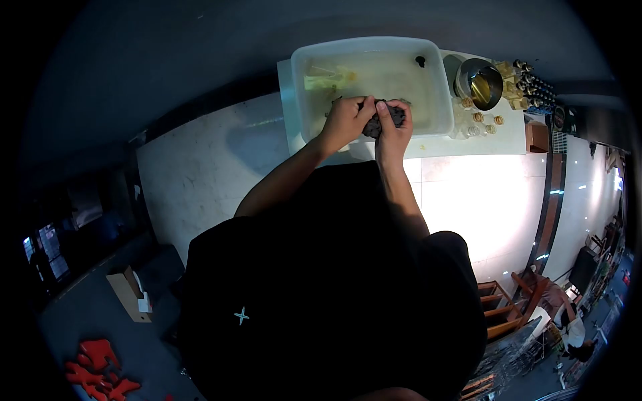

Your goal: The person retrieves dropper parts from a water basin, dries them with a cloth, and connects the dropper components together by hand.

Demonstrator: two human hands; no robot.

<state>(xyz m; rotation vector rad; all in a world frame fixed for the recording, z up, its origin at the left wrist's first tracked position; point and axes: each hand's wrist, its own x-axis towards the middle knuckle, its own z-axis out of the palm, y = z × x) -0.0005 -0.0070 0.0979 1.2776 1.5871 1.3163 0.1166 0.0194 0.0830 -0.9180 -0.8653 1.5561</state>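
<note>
Both my hands are over the near side of a translucent plastic tub [447,87] holding cloudy, yellowish water. Between them is a dark, crumpled, wet-looking piece [372,128], perhaps cloth; its exact kind does not show. My left hand [348,121] pinches it from the left, thumb turned toward the middle. From the right, my right hand [394,127] curls its fingers around it, with the thumb on top. A pale yellow-green item [328,79] lies in the tub's far left part. A small black object [420,61] is near the far right corner.
Right of the tub on the white table [511,137] stands a round metal pot [491,99] with yellow contents. Several small jars with gold lids [477,117] and rows of dark-topped bottles [535,87] are beside it. A wooden chair [498,311] and another person [574,331] are at lower right.
</note>
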